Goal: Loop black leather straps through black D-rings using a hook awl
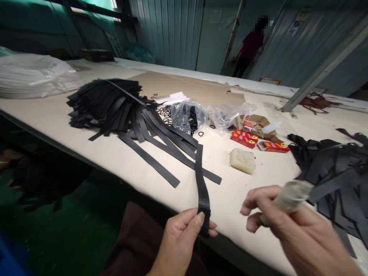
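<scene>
My left hand (184, 234) pinches the near end of a black strap (202, 188) between thumb and fingers, at the table's front edge. The strap's far end lies across other black straps. My right hand (290, 222) is curled around a pale grey, tube-like thing (296, 193); motion blur hides its exact kind. That hand hovers over the table, apart from the strap. A yellowish, waxy-looking block (242, 160) lies on the table beyond it. To the left is a large tied bundle of black straps (106, 103), some fanned toward me.
Black rings (165, 115), a clear plastic bag (189, 117) and red boxes (244, 138) lie mid-table. More black straps (339, 172) are heaped at right. A slanted metal post (310, 69) rises from the table. A person (250, 48) stands in the background.
</scene>
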Demonstrator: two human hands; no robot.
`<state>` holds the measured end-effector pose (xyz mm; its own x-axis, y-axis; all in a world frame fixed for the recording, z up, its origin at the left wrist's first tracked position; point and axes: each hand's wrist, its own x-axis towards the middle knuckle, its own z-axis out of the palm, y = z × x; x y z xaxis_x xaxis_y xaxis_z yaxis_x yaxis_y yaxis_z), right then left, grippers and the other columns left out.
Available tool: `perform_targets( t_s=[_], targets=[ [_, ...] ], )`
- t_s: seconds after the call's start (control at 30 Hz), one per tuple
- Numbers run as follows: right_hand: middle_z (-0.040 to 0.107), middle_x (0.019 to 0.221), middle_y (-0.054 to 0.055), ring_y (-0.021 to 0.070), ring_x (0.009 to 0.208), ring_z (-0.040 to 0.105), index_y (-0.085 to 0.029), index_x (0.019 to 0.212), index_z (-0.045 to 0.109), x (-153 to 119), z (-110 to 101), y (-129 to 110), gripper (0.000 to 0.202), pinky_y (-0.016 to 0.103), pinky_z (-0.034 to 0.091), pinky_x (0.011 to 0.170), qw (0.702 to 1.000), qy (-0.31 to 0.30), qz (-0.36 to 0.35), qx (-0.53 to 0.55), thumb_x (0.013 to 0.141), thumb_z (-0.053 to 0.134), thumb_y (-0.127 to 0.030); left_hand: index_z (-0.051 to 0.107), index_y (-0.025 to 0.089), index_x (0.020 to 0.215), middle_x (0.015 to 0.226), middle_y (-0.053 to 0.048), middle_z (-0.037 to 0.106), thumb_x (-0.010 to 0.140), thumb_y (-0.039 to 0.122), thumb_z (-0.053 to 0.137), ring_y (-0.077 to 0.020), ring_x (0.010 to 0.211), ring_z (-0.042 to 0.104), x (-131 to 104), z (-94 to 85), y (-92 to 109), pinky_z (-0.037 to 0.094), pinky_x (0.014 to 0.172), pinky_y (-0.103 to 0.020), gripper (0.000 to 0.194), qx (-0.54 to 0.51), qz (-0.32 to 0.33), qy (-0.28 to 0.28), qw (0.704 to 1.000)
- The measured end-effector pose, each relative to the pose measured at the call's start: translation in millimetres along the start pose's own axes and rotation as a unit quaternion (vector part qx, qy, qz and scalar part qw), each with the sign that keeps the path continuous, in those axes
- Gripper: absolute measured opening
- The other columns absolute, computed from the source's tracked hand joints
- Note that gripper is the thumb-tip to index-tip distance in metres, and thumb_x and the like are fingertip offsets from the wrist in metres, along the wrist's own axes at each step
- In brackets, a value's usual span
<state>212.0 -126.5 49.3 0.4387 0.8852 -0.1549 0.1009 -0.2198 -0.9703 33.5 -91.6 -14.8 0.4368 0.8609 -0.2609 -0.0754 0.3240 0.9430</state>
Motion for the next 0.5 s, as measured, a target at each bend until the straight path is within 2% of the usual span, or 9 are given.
perform_targets(
  t_s=[0.07, 0.17, 0.3, 0.43, 0.5],
  targets=[
    [0.058, 0.066, 0.001, 0.0159, 0.059, 0.053, -0.023, 0.074, 0.064, -9.3, 20.1, 9.5, 0.020, 0.024, 0.044, 0.055, 0.997, -0.040, -0.028, -0.059, 0.072, 0.064, -0.044, 0.069, 0.013, 0.076, 0.072, -0.006, 0.070, 0.084, 0.033, 0.049, -0.0196, 0.074, 0.063, -1.6, 2.5, 2.5, 0.046, 0.073, -0.028, 0.030, -0.005, 0.005, -0.010, 1.000],
    [0.058, 0.067, -0.001, 0.0140, 0.058, 0.053, -0.024, 0.074, 0.063, -15.8, 38.7, 23.6, 0.015, 0.023, 0.044, 0.056, 0.995, -0.065, -0.049, -0.054, 0.077, 0.060, -0.039, 0.068, 0.012, 0.080, 0.074, -0.006, 0.070, 0.084, 0.031, 0.049, -0.0202, 0.073, 0.063, -2.8, 5.3, 5.2, 0.048, 0.072, -0.029, 0.027, -0.028, 0.018, -0.026, 0.999],
    [0.056, 0.066, 0.000, 0.0159, 0.061, 0.055, -0.022, 0.069, 0.060, -16.1, 41.9, 34.6, 0.015, 0.025, 0.044, 0.059, 0.987, -0.118, -0.073, -0.077, 0.079, 0.058, -0.034, 0.069, 0.014, 0.087, 0.075, -0.004, 0.070, 0.086, 0.027, 0.047, -0.0176, 0.069, 0.061, -5.3, 6.5, 5.0, 0.049, 0.069, -0.027, 0.026, -0.038, 0.042, -0.038, 0.998],
    [0.053, 0.064, 0.000, 0.0151, 0.058, 0.051, -0.022, 0.064, 0.056, -18.1, 41.0, 35.9, 0.019, 0.026, 0.040, 0.056, 0.979, -0.101, -0.136, -0.112, 0.081, 0.055, -0.032, 0.070, 0.016, 0.087, 0.075, -0.002, 0.070, 0.086, 0.024, 0.047, -0.0164, 0.071, 0.060, -8.2, 5.1, 0.1, 0.047, 0.070, -0.025, 0.024, 0.002, 0.067, -0.041, 0.997],
    [0.053, 0.062, 0.000, 0.0153, 0.058, 0.050, -0.022, 0.064, 0.056, -19.2, 40.7, 35.3, 0.019, 0.026, 0.039, 0.056, 0.977, -0.106, -0.135, -0.124, 0.080, 0.055, -0.032, 0.070, 0.017, 0.087, 0.078, -0.002, 0.070, 0.086, 0.025, 0.048, -0.0163, 0.072, 0.059, -9.4, 3.8, -2.3, 0.046, 0.071, -0.025, 0.024, 0.022, 0.068, -0.049, 0.996]
  ],
)
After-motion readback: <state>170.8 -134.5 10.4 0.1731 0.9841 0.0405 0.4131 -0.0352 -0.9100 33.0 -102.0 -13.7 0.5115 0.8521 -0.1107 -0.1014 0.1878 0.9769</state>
